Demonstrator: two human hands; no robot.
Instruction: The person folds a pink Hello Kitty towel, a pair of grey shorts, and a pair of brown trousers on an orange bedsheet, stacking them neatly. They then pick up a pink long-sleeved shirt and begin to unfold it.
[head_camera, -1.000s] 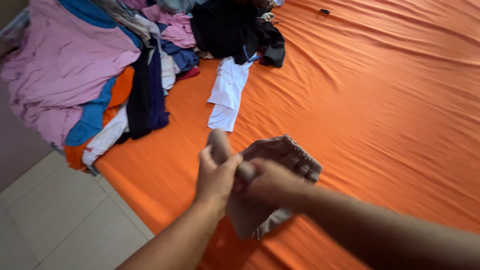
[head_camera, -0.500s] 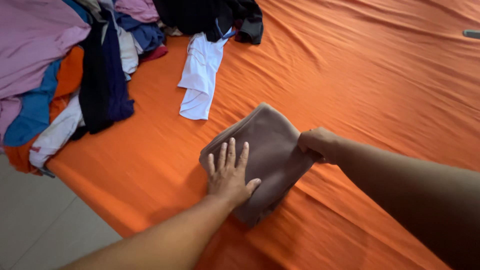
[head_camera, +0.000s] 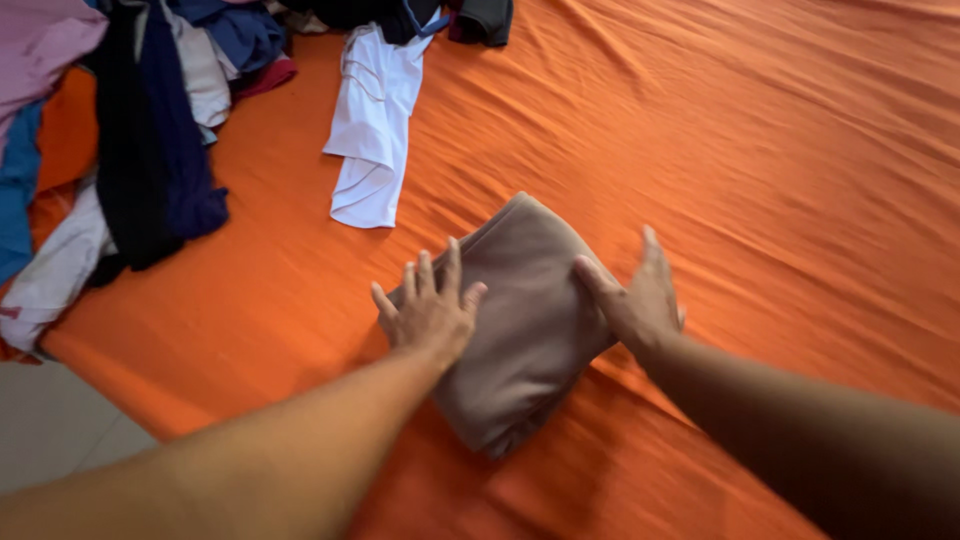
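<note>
a: where is the folded cloth (head_camera: 525, 315)?
b: flat on the orange sheet (head_camera: 780, 170), between both hands.
a: hand state?
b: left hand (head_camera: 430, 312) lies on its left edge, fingers spread, gripping nothing. right hand (head_camera: 640, 300) flanks the right edge, palm flat, fingers together. this likely squares the fold.
a: count?
b: one brown cloth, one white garment (head_camera: 368, 125), one mixed pile (head_camera: 120, 130); its pieces overlap, so no exact count.

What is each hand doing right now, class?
Left hand: open, flat on the folded brown garment.
Right hand: open, against the garment's right edge.
</note>
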